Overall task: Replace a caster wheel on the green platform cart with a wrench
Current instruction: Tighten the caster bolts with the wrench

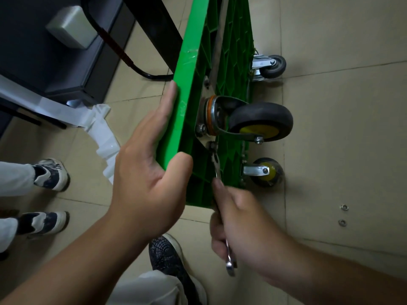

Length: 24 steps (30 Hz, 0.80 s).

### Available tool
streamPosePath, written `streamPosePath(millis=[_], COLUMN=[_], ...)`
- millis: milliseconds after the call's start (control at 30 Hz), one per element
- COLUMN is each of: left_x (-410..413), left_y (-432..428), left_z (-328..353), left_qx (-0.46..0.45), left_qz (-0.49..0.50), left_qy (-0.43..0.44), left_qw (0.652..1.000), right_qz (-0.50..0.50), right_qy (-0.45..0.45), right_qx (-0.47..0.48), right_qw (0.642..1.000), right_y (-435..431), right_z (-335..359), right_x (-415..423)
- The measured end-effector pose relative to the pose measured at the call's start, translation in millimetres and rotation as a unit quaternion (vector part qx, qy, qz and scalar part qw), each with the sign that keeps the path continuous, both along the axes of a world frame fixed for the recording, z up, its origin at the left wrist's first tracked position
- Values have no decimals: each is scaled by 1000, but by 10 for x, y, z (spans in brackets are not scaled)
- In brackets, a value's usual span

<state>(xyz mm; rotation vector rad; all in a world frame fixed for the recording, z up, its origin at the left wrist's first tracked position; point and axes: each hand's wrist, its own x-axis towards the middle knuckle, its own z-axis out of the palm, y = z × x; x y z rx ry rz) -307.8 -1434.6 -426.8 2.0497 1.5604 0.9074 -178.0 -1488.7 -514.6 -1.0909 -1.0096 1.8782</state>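
Two hands are on the green cart [191,69], which stands tipped on its long edge on the tiled floor [341,128], its ribbed underside facing right. The left hand [145,179] holds the cart's near corner: its fingers [169,95] lie straight and pressed together along the smooth top side, and the thumb [179,161] hooks round the edge onto the underside.

The right hand [240,223] is curled tight round the shaft of a wrench [230,261]; the wrench's lower end sticks out below the fist. Its upper end reaches to a bolt [212,145] at the near corner of the metal plate that carries the big caster wheel [262,121], a black tyre with a yellow hub. That end is blurred, so the seating on the bolt cannot be told.

Just below this wheel is a smaller wheel [267,172] with a yellow hub, and farther off a grey wheel [274,66]. Two small metal rings [344,207] lie on the floor to the right, well apart from the cart. At left are another person's two shoes [51,173] and crumpled white sheeting [103,133].
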Motion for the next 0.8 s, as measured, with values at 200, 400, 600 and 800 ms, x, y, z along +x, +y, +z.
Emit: streamPosePath(millis=[200,400,600,800], left_x=[-7,-10,-4,-34], left_y=[-12,-15,-12,-11], left_z=[-19,-19,-28,-40], left_qx=[-12,-19,-21,-31], left_qz=[3,-4,-6,-10], left_qy=[-16,-18,-34,-26], left_qw=[1000,1000,999,999], right_qz=[-50,-124,-79,-10], right_qy=[-206,-327,-316,-319], right_qx=[155,350,468,463], right_qw=[965,869,822,827], right_y=[-70,689,1063,1113], right_z=[-657,-1049,-1018,-983], right_x=[109,367,341,346])
